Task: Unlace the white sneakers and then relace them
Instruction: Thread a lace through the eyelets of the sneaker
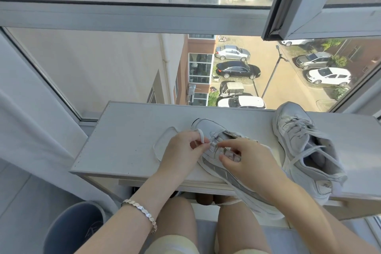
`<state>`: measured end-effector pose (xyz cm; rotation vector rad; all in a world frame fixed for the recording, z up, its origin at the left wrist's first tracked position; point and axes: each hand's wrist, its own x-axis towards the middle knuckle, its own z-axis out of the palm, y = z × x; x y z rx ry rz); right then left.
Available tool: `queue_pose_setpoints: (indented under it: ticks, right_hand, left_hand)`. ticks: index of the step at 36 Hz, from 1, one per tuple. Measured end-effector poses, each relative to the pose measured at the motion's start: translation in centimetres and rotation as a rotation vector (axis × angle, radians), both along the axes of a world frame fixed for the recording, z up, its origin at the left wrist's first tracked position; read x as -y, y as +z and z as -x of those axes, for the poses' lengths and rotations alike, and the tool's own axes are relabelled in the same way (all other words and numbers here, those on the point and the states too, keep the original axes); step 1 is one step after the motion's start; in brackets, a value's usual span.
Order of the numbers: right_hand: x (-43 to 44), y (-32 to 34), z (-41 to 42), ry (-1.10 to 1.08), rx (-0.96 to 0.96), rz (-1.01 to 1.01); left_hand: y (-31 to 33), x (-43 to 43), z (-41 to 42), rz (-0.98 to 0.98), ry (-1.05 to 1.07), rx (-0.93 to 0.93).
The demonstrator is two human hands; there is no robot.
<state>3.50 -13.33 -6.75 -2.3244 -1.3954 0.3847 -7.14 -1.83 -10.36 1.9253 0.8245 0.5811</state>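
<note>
- The near white sneaker [208, 128] lies on the white tabletop [127, 130] in front of me. Its toe points at the window and its heel hangs over the near edge, so the eyelet rows face up where I can work on them.
- My left hand [181, 150] pinches the lace [201, 134] between thumb and forefinger, just beside the lower eyelets. I hold it short so the end stays steerable.
- The slack of that lace trails out in a wide loop on the tabletop to the left, where it can't tangle with my fingers.
- My right hand [247, 161] is curled over the eyelet flap, with thumb and fingertips clamped on the upper. I judge this steadies the shoe and keeps the hole open; I can't tell whether it also has hold of a strand.
- The upper eyelets look empty, so I'd say this shoe is mid-lacing.
- The second sneaker [299, 140] stands on the tabletop to the right, near the first. It is loosely laced with its ends loose, parked there for its turn.
- A bracelet [140, 210] sits on my left wrist, and a grey bin [68, 231] stands on the floor, lower left.
</note>
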Motion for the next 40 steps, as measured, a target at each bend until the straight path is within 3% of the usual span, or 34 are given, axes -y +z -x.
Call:
queue_pose_setpoints:
  ticks: [9, 15, 21, 29, 36, 40]
  right_hand:
    - [-0.1, -0.1, -0.1, -0.006, -0.022, 0.005]
    - [-0.2, -0.2, -0.3, 0.000, -0.045, 0.018]
    - [-0.4, -0.2, -0.3, 0.007, -0.016, 0.050]
    - [-0.4, -0.4, -0.4, 0.015, -0.024, 0.043]
    - [-0.3, -0.5, -0.5, 0.025, -0.003, 0.040]
    - [-0.4, -0.6, -0.5, 0.022, 0.001, 0.037]
  left_hand:
    - [0.4, -1.6, -0.4, 0.075, -0.168, -0.044]
    - [0.3, -2.4, -0.4, 0.158, -0.242, 0.039]
    - [-0.2, -1.9, -0.5, 0.173, -0.168, 0.080]
    - [-0.2, -0.7, 0.1, -0.040, -0.038, 0.010]
    - [-0.2, -0.1, -0.4, -0.075, 0.043, -0.022]
    - [-0.5, 0.1, -0.5, 0.073, 0.087, 0.001]
